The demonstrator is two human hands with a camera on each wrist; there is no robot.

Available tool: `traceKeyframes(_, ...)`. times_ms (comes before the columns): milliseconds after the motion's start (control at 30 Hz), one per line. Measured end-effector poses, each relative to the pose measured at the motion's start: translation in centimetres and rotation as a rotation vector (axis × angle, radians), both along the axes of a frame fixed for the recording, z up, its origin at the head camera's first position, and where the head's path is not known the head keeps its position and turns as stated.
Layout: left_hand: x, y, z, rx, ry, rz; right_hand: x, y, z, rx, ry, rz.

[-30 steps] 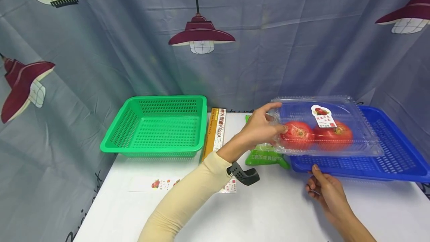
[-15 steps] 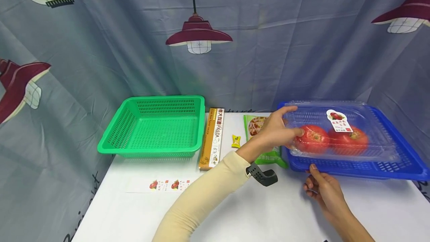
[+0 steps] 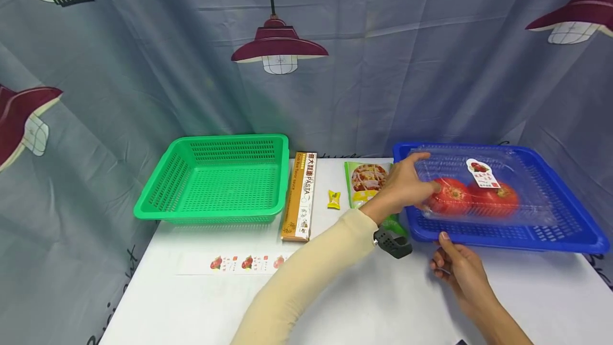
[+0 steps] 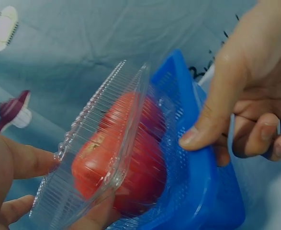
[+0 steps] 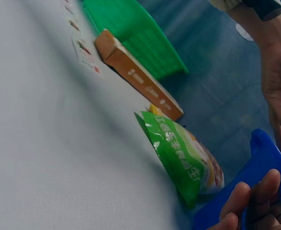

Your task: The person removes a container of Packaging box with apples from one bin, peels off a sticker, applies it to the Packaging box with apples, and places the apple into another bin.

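Observation:
My left hand (image 3: 409,182) grips the left end of a clear plastic box (image 3: 531,196) with two tomatoes (image 3: 447,197) inside. A white label (image 3: 482,173) is stuck on its lid. The box is over the blue basket (image 3: 577,217), within its rim; whether it touches the bottom I cannot tell. In the left wrist view, the box (image 4: 95,139) looks tilted beside the basket wall (image 4: 193,187). My right hand (image 3: 464,273) pinches the basket's front rim, thumb on top and fingers curled beneath; the left wrist view also shows this thumb (image 4: 212,115).
A green basket (image 3: 282,196) stands at the left. Beside it lie a pasta box (image 3: 300,196), a small yellow packet (image 3: 333,199) and a green food bag (image 3: 354,174), partly behind my left arm. A label strip (image 3: 239,263) lies in front on the white table (image 3: 191,307).
My left hand has moved right and lowered the tomato box into the blue basket's outline. The yellow packet and more of the food bag have come into sight. My right hand stays at the rim.

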State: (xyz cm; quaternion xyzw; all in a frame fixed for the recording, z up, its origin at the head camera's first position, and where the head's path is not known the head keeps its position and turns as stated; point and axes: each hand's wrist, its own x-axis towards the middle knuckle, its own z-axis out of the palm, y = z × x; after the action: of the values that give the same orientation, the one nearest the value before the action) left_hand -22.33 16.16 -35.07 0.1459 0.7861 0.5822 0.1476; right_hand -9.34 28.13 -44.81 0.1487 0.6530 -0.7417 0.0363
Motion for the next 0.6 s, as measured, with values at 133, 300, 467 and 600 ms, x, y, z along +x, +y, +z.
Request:
traceKeyframes(133,-0.1,1.1,-0.7,-0.076,0.030,0.033,-0.1,0.0,-0.1,-0.018,0.008,-0.007)
traceKeyframes(300,-0.4,1.8,-1.4,-0.237,0.148,0.067,-0.2,0.0,0.1,-0.015,0.001,-0.017)
traceKeyframes(467,-0.6,2.1,-2.0,-0.309,0.218,0.075,-0.4,-0.1,0.2,-0.007,0.007,-0.017)
traceKeyframes(600,-0.5,2.6,-2.5,-0.347,0.259,0.058,-0.3,0.0,0.2,-0.002,0.002,-0.018)
